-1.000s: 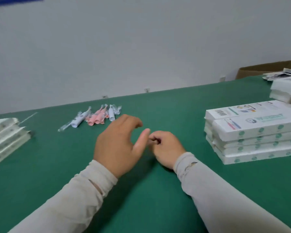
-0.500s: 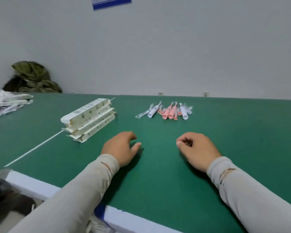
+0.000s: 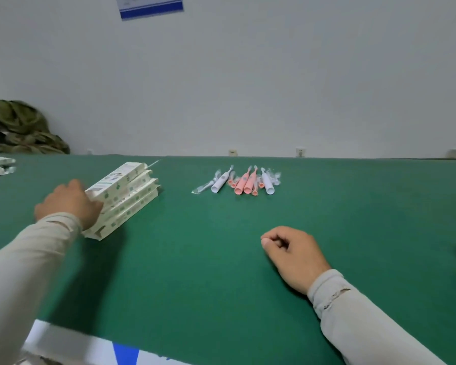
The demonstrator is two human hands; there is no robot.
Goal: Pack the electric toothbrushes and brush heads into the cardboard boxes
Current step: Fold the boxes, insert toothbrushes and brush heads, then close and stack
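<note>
Reaching left hand (image 3: 68, 204) onto boxes (image 3: 121, 196), grip unclear | stack's long axis runs away-right | right hand (image 3: 292, 252) curled empty, nearer the toothbrushes (image 3: 244, 181)

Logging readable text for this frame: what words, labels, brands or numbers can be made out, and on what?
Nothing can be read.
White-and-blue paper notice on the wall: lines of print, blurred and cut off by the frame's top edge.
Stack of white cardboard boxes with green dots, touched by the left hand: printed panels, too small and blurred.
White and pink electric toothbrushes: no visible text.
</note>
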